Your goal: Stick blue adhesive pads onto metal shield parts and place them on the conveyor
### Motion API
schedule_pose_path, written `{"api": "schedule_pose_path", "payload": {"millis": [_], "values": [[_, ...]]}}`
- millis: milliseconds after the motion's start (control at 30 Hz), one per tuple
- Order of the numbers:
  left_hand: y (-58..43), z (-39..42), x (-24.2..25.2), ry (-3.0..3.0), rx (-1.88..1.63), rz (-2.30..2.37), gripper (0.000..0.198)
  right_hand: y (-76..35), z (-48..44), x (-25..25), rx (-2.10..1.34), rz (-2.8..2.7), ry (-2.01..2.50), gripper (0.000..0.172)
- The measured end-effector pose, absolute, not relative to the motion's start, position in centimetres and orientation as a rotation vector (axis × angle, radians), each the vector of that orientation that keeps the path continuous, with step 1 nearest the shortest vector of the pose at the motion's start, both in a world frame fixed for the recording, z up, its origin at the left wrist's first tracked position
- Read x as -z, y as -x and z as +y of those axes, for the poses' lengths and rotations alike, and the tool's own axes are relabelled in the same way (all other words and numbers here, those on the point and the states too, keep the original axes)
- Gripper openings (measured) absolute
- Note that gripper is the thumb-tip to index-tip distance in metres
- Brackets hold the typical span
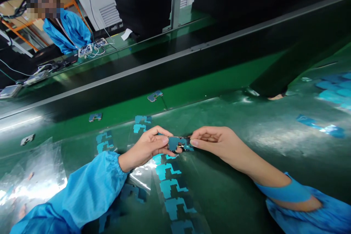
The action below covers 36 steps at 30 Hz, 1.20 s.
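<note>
Here, mid-bench, we see a small circuit board (174, 143) held up over the green table (233, 204). The left hand (149, 144) grips its left end between thumb and fingers; the right hand (216, 140) pinches at the right end, fingertips drawn together. Just below runs a strip of blue cut-outs (171, 189), its upper end partly hidden from us by the left hand and board. Left of it, clear plastic sheeting (46, 168), glare washing out detail. Beyond, three loose boards (95, 117) lie well apart. Far right: a heap of blue pieces (336, 89), one blue film (319, 125) nearer us. A long metal-edged shelf (175, 56) stands between us and a blue-sleeved co-worker (70, 29), near tangled cables (91, 49) and dark stacks (145, 11).
</note>
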<state>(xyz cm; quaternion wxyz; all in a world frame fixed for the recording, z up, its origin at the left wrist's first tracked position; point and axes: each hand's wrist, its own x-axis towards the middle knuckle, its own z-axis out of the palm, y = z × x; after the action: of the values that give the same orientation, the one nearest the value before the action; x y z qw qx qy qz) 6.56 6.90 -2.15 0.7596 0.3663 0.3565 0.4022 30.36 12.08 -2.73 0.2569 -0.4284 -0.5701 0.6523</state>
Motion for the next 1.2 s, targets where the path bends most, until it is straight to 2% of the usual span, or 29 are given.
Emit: {"api": "schedule_pose_path", "payload": {"millis": [367, 567, 1200], "values": [[-6.68, 6.86, 1.8, -0.805, -0.873, 0.792, 0.025, -30.2, 11.97, 2.19, -1.791, -1.523, 1.163, 0.038], [-6.73, 6.81, 1.73, -0.808, -0.877, 0.805, 0.026, -30.09, 12.01, 2.22, -1.755, -1.562, 1.186, 0.045], [-6.62, 6.87, 1.69, -0.845, -0.859, 0.789, 0.018, -30.14, 12.02, 2.45, -1.762, -1.558, 1.163, 0.036]]}}
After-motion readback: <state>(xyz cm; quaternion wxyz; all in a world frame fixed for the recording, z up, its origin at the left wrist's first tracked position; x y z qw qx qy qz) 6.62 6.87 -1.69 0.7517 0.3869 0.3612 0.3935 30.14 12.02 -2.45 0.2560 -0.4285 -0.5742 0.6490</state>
